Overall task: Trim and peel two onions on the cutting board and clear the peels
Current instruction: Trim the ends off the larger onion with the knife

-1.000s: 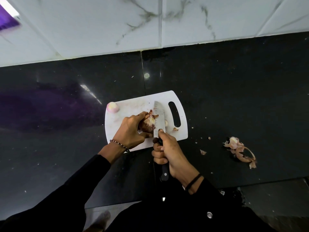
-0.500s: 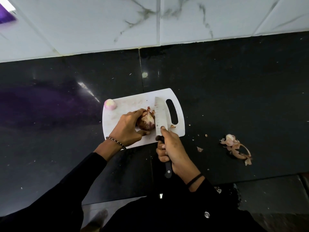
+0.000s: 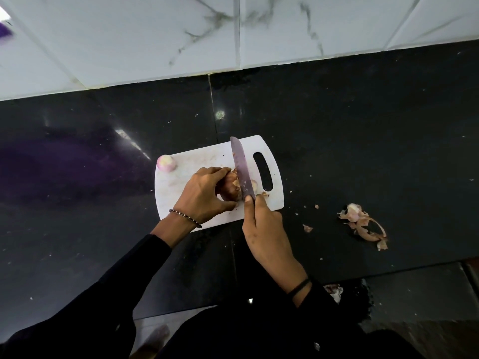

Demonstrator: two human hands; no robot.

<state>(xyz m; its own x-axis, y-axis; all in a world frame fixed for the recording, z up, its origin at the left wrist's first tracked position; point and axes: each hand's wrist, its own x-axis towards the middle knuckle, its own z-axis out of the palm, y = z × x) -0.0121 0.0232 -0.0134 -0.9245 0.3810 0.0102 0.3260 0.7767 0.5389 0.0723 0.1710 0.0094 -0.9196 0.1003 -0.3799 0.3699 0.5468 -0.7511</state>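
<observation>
The cutting board (image 3: pixel 197 156) lies on the dark counter (image 3: pixel 363 112), and both onions are on it. At the board's far left corner sits the peeled onion (image 3: pixel 166 163), pale and pink. It is well apart from the blade, probably put there so that the middle of the board is free for work. Near the middle of the board is the brown onion (image 3: pixel 229 189), with its dry skin on.

The left hand (image 3: pixel 203 195) grips this brown onion: the fingers curl over its top and the thumb presses from the near side, so it cannot roll. The fingers stay on the left of the blade, away from the edge.

The right hand (image 3: pixel 267 229) is closed around the handle of the knife (image 3: pixel 241 167). The handle itself is hidden under the hand, and one fingertip reaches forward to the heel of the blade, which likely gives more control. The blade points to the far edge of the board and stands against the right end of the brown onion. A small pale piece (image 3: pixel 255 186) lies just right of the blade, so the step in hand seems to be the trimming of one end.

To the right of the board, well apart on the counter, lies a heap of peels (image 3: pixel 363 224), and a small scrap (image 3: pixel 307 228) lies between it and the board. The peeling of the second onion and the clearing of the peels are not yet done.
</observation>
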